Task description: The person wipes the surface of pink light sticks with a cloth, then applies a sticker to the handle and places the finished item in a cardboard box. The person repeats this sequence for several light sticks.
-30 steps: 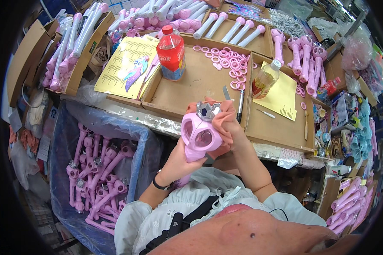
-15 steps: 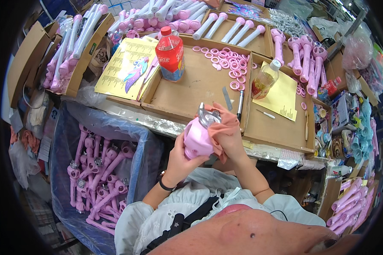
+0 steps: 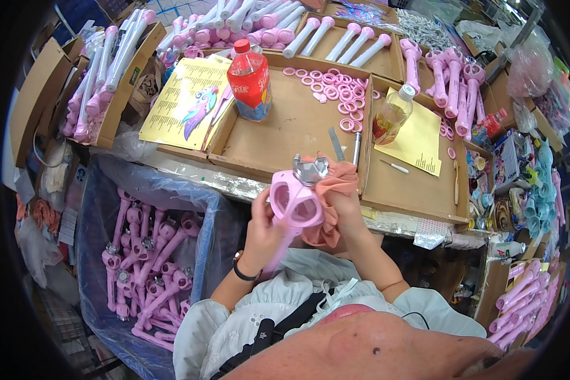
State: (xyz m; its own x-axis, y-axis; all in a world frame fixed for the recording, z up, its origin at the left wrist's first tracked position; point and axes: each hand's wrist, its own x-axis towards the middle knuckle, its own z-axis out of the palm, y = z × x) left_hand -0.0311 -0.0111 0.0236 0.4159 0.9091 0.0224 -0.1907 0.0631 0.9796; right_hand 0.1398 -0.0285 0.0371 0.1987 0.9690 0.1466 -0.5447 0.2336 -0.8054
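Observation:
In front of my body, my left hand (image 3: 258, 235) is closed round a pink toy wand (image 3: 303, 212). The wand's hollow round head has openings in it and a silver crown-shaped piece (image 3: 310, 172) at its far end; its handle slants down toward my left wrist. Bunched in my right hand (image 3: 346, 209) is an orange cloth (image 3: 337, 179), pressed against the right side of the wand's head. Cloth covers part of my right fingers. To my left, a bin lined with blue plastic (image 3: 207, 244) holds many similar pink wands (image 3: 152, 294).
A cardboard tray (image 3: 253, 152) on the bench holds a red-capped bottle (image 3: 249, 82), pink rings (image 3: 345, 95), a metal blade (image 3: 336, 144) and a marker. The right tray has another bottle (image 3: 392, 117) and a small white-handled tool (image 3: 394, 166). White-handled wands (image 3: 345, 44) lie behind.
The wand has turned in my hands, so its openings and handle now show. My left hand has shifted slightly down and left, while the cloth stays against the wand's head.

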